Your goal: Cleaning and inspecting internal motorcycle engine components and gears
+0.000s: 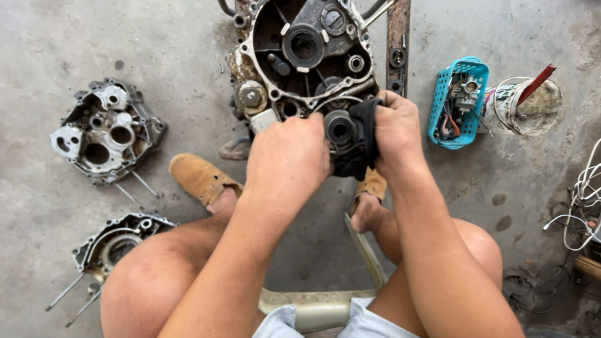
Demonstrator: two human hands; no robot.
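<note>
A dirty engine crankcase [300, 56] stands on the concrete floor in front of me, its open side facing up. My left hand [289, 156] grips a round black metal part [340, 130] at the case's near edge. My right hand [395, 131] presses a black rag [363, 147] around that same part. Both hands are closed, with the part between them. The lower half of the part is hidden by the rag and my fingers.
Two grey engine covers, one [106, 131] at the left and one with long studs [109, 244] by my left knee, lie on the floor. A blue basket of small parts [457, 103] and a white bucket [526, 106] stand at the right. White cables [582, 200] trail at the far right.
</note>
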